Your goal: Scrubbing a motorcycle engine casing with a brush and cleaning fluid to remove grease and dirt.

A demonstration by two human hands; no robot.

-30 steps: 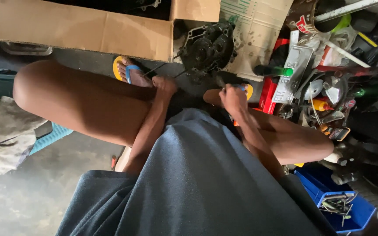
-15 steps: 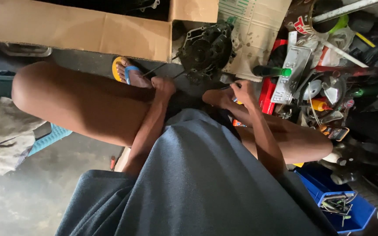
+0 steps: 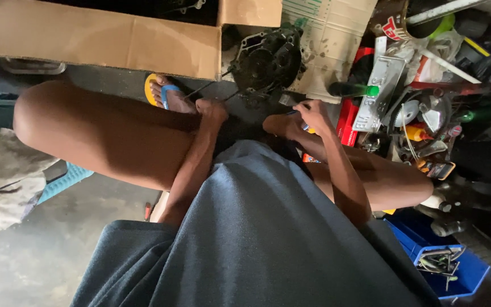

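A cluttered repair workshop, worked at floor level. A greasy black engine part (image 3: 269, 59) sits on the far concrete floor (image 3: 24, 267) beside flattened cardboard (image 3: 115, 40); to the right lie heaped spare parts, bottles and a blue bin (image 3: 456, 273) of metal bits.

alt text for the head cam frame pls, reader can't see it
A seated person's left hand and right hand reach toward a dark engine part on the floor, between a cardboard box and cluttered tools.
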